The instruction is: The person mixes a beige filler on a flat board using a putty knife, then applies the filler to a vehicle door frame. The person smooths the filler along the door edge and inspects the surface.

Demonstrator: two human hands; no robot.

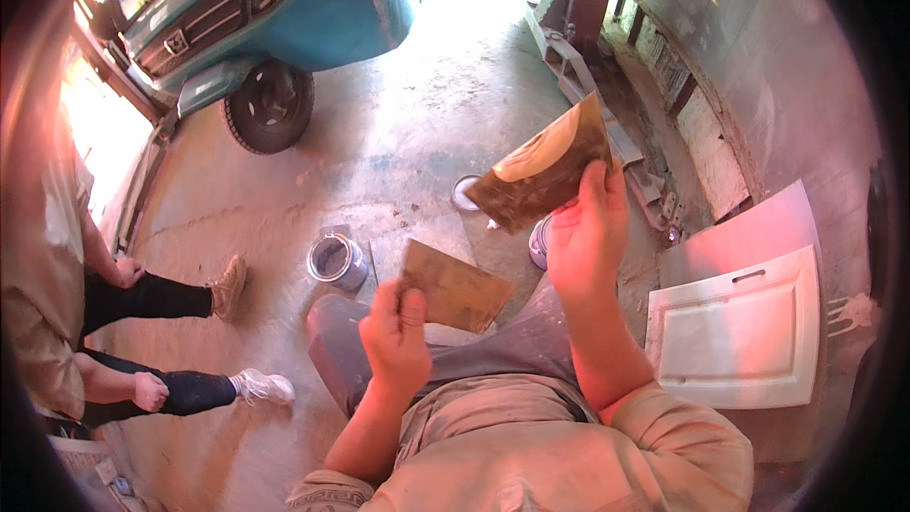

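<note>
Looks mid-job: your left fingers [412,310] are closed on a thin matte-brown rectangular plate [460,289] at centre, right fingers [593,188] on a glossy brown-and-tan rectangular plate [542,169], upper right of centre, neither set down yet.

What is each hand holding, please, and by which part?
The left hand holds a flat brown plate by its left end; the right hand holds a pale-patched plate by its lower right corner.
</note>
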